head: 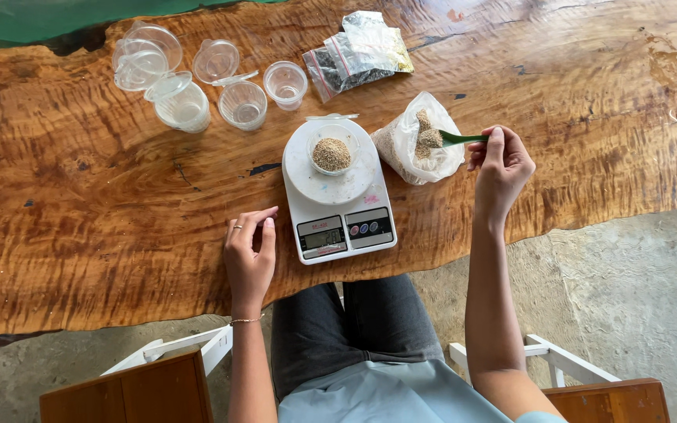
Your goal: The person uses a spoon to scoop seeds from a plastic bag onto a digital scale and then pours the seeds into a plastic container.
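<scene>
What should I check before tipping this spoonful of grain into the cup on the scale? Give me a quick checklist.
1. Green spoon loaded and gripped by the right hand: ok.
2. Small cup centred on the scale: ok.
3. Room left in the cup: ok, partly filled.
4. Scale display readable: cannot tell, too small.
5. Left hand clear of the scale platform: ok, resting on the wooden table.
6. Grain bag open beside the scale: ok.

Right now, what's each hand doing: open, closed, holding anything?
Left hand: empty, fingers loosely curled, resting on the table.
Right hand: closed on a green spoon over the bag.
</scene>
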